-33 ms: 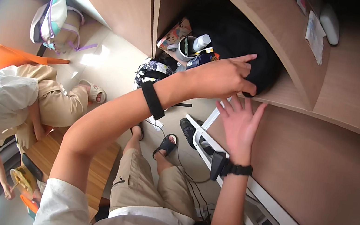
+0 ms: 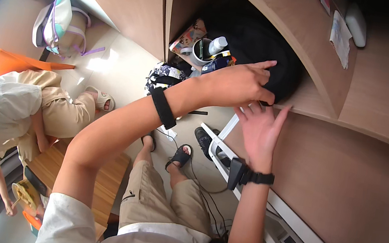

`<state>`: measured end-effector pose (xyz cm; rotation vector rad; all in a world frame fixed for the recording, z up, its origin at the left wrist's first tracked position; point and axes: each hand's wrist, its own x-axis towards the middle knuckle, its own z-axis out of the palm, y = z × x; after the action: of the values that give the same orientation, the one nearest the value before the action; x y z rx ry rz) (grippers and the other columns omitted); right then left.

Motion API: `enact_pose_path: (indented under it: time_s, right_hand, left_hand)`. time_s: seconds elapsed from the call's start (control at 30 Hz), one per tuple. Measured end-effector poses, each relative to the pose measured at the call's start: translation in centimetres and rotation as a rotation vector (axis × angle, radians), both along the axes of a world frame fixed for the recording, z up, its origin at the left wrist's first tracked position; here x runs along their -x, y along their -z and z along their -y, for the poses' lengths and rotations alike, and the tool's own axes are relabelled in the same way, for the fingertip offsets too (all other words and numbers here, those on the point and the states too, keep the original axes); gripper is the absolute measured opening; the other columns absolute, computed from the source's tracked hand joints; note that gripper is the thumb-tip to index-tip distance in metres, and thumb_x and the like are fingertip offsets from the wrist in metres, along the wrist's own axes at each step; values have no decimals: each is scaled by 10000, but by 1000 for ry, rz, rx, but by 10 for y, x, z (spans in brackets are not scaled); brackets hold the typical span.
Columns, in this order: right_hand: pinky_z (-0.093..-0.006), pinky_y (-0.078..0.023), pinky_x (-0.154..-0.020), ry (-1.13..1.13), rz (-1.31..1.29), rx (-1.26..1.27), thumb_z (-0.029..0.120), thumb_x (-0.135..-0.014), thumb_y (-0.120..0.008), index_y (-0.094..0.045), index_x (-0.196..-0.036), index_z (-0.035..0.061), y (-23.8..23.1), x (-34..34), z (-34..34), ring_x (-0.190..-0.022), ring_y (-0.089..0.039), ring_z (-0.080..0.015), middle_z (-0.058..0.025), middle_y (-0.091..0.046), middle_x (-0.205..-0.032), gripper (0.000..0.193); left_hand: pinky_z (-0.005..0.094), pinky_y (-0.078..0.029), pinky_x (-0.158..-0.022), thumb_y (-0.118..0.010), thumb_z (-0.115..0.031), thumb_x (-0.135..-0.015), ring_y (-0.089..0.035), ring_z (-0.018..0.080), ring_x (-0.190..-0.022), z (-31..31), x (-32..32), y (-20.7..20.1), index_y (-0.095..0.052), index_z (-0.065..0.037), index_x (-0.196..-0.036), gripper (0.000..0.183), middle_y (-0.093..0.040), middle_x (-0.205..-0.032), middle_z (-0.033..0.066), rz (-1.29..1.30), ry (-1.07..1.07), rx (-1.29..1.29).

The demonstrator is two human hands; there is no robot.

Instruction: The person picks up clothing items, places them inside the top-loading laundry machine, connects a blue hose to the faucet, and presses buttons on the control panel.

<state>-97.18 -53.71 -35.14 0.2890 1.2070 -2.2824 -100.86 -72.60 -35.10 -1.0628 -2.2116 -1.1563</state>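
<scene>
My left hand point(image 2: 241, 84) reaches into an open wooden compartment point(image 2: 311, 89) and lies on a large black rounded bag point(image 2: 268, 41). Its forefinger points out over the bag and the other fingers curl at the bag's lower edge; whether they grip it is hidden. A black band sits on that forearm. My right hand point(image 2: 260, 129) is just below, palm open and fingers spread, with its fingertips at the front edge of the wooden board under the bag. It holds nothing and wears a black wrist strap with a small device point(image 2: 237, 173).
Left of the bag stand a white cup point(image 2: 197, 53), a white bottle point(image 2: 218, 44) and a colourful book point(image 2: 189, 34). A pastel backpack point(image 2: 60, 24) lies on the floor. Another person point(image 2: 29, 105) sits at the left by an orange chair point(image 2: 15, 62). A white frame point(image 2: 290, 223) and cables run below.
</scene>
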Motion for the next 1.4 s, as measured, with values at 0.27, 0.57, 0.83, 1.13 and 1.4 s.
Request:
enact_pose_path:
  time_s: [0.27, 0.57, 0.83, 1.13, 1.4]
  right_hand:
    - [-319, -513, -987, 25, 67, -151, 298, -1061, -473, -588, -1326, 33, 3, 39, 7, -1147, -638, -186, -84, -650, -1280, 392]
    - [-352, -591, -876, -99, -633, -510, 109, -994, -566, -605, -1249, -7, -1, 70, 18, -1033, -695, -219, -106, -679, -1199, 283]
    - [-302, -546, -819, -182, -674, -591, 52, -895, -691, -702, -1088, -32, -63, 25, 78, -932, -700, -167, -86, -742, -1054, 210]
    - [-397, -523, -952, -442, -1259, -912, 47, -703, -739, -630, -1192, -62, -89, -77, 5, -1097, -672, -390, -250, -660, -1214, 513]
    - [-436, -519, -964, -544, -834, -963, 229, -671, -824, -589, -1297, -1, -113, -163, -104, -1096, -657, -358, -214, -634, -1270, 707]
  left_hand:
    - [549, -328, -1201, -669, -131, -837, -644, 284, -953, 3, -43, 15, -641, -141, -1260, 424, -615, -820, 69, -119, -26, 288]
    - [513, -374, -1125, -835, -359, -806, -399, 482, -1377, 36, -82, 119, -392, -118, -1526, 880, -316, -1557, 282, 440, -813, -72]
    - [547, -309, -1157, -760, -458, -825, -296, 518, -1428, 27, -32, 208, -407, -121, -1522, 851, -299, -1572, 281, 530, -796, -66]
    - [528, -305, -1170, -679, -535, -878, -363, 471, -1405, -2, -42, 215, -420, -94, -1512, 814, -443, -1508, 239, 435, -956, -110]
    - [574, -278, -1152, -714, -662, -788, -308, 449, -1443, 24, -32, 197, -366, -179, -1551, 968, -352, -1558, 232, 484, -1070, 155]
